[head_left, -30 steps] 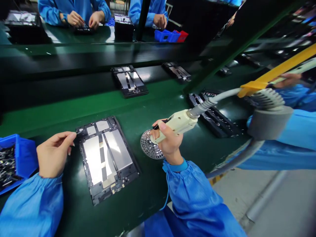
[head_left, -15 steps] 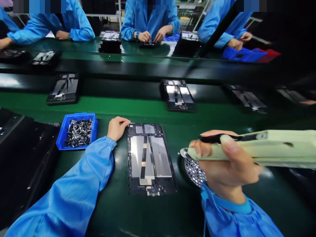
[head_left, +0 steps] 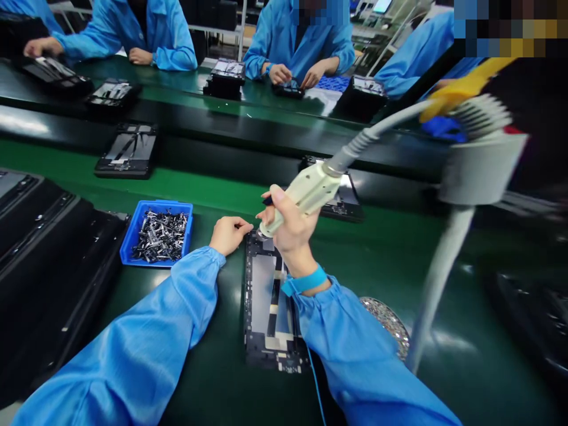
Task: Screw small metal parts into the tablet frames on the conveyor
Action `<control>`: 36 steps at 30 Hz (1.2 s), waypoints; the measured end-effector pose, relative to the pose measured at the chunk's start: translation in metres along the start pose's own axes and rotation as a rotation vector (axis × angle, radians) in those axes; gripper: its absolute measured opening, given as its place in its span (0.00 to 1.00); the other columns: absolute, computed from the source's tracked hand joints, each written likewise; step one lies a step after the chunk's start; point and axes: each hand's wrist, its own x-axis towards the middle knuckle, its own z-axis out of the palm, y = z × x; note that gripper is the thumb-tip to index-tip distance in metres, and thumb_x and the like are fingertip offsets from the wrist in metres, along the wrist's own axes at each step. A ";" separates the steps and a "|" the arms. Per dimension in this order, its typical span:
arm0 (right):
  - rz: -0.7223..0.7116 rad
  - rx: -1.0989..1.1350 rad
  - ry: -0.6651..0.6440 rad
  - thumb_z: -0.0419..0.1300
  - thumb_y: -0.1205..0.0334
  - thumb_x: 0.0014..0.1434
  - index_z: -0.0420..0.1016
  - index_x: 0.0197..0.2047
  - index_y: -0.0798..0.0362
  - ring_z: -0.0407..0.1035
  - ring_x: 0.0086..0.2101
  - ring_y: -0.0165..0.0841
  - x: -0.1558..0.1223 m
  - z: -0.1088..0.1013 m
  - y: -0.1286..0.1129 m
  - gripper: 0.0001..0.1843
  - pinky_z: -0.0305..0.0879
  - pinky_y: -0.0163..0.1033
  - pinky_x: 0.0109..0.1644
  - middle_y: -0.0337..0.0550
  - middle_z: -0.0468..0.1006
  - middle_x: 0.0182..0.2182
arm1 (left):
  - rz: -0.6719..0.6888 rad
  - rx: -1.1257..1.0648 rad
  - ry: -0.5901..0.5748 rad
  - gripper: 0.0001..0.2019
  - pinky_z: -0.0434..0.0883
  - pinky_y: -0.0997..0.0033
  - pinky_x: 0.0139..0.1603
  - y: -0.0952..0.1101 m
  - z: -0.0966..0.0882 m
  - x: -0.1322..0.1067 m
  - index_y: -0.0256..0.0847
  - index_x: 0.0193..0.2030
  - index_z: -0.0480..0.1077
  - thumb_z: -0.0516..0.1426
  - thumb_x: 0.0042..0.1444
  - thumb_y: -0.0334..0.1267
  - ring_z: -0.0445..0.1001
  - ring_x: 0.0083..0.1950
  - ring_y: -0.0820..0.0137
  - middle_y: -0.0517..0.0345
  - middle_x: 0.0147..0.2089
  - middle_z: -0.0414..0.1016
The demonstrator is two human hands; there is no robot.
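Head view: gripping driver [head_left: 310, 189] with right hand [head_left: 289, 231], tip on chassis [head_left: 265, 296] top edge, on belt [head_left: 399, 248]; pinching beside tip with left hand [head_left: 227, 235], contents too small to tell. Could slip and gouge chassis, given tilted driver.

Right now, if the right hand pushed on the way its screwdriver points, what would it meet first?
Probably the top edge of the open tablet chassis. The right hand aims its electric screwdriver down at it, just beside the left hand. Depth is unclear.
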 end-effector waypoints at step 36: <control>-0.394 0.268 0.104 0.66 0.46 0.54 0.81 0.29 0.49 0.56 0.13 0.30 -0.005 -0.058 -0.104 0.15 0.58 0.39 0.21 0.31 0.59 0.11 | 0.786 0.549 -0.326 0.38 0.62 0.37 0.77 -0.002 0.055 -0.152 0.51 0.73 0.66 0.65 0.57 0.56 0.60 0.78 0.46 0.47 0.74 0.67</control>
